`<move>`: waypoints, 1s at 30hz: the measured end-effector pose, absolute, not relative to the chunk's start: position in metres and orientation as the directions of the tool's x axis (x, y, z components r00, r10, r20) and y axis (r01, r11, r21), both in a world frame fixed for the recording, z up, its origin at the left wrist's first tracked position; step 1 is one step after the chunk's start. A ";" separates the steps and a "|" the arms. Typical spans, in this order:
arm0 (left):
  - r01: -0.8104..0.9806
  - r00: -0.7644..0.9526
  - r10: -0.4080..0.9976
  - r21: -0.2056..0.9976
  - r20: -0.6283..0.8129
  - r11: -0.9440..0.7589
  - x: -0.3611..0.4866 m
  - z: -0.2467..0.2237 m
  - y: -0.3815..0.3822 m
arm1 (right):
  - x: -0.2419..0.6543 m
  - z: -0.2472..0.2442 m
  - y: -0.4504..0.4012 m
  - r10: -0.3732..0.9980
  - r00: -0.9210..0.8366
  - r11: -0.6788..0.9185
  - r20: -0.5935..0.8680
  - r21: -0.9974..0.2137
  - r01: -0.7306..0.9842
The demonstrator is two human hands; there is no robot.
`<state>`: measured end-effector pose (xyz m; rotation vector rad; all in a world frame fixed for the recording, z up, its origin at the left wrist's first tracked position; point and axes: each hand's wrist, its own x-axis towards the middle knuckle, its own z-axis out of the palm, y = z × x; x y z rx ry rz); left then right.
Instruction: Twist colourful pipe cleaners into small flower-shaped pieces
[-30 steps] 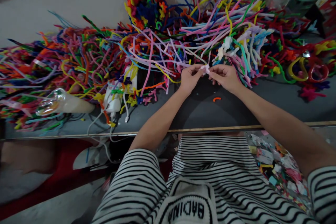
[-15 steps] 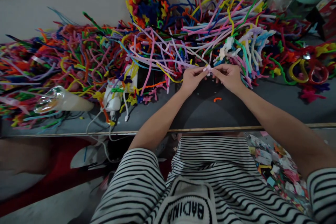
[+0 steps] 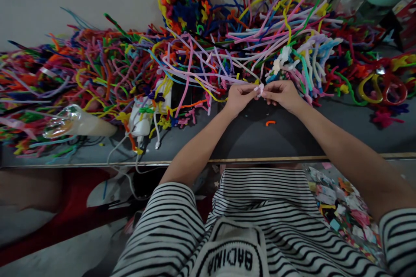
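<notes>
Pink piece (image 3: 259, 90) is the thing in hand, up in the air over the table near the front of the pile, pinched between both sets of fingertips. OK, the rest of the setup, big stuff first. Pale wall (image 3: 81, 2) at the back, then a long dark grey table (image 3: 250, 145) with a light front edge. Along it sprawls a huge pile (image 3: 107, 58) of fuzzy pipe cleaners in basically every colour, with longer pink and lilac ones fanned across the middle. Striped top (image 3: 260, 186) on the person sitting at it, and a heap of scraps (image 3: 349, 207) down below on the right. A bright bunch (image 3: 186, 11) sticks up against the wall, and a paler bunch (image 3: 308, 60) lies just beyond the right hand (image 3: 283, 94). That hand has thumb and fingers closed on one side of the piece; the left hand (image 3: 240, 97) has the other side in the same kind of pinch. Scissors (image 3: 379, 91) with yellow and red handles sit off to the right, a white charger (image 3: 140, 122) is over on the left, and one tiny orange bit (image 3: 271, 123) lies on the table in front of the hands.
</notes>
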<state>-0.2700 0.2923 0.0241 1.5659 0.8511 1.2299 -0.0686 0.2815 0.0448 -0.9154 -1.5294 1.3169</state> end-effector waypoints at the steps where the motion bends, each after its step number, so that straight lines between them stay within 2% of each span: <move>1: -0.023 0.261 0.910 0.944 0.323 -0.329 -0.270 0.025 0.292 | -0.069 0.045 0.281 0.932 -0.328 0.157 0.154 -0.987 -0.018; 9: 0.025 0.276 0.896 0.929 0.348 -0.368 -0.268 0.027 0.288 | -0.073 0.044 0.279 0.945 -0.299 0.149 0.130 -0.988 0.043; 17: 0.093 0.225 0.926 0.940 0.302 -0.329 -0.267 0.020 0.291 | -0.075 0.041 0.273 0.946 -0.216 0.268 0.241 -0.957 0.106; 23: 0.197 0.157 0.902 0.882 0.403 -0.429 -0.265 0.024 0.287 | -0.081 0.047 0.270 0.960 -0.174 0.232 0.221 -0.971 0.048; 26: 0.262 0.152 0.894 0.855 0.421 -0.447 -0.264 0.028 0.284 | -0.081 0.048 0.271 0.960 -0.137 0.257 0.244 -0.963 0.083; 30: 0.179 0.115 0.918 0.901 0.379 -0.394 -0.264 0.024 0.288 | -0.077 0.042 0.272 0.950 -0.108 0.307 0.294 -0.942 0.137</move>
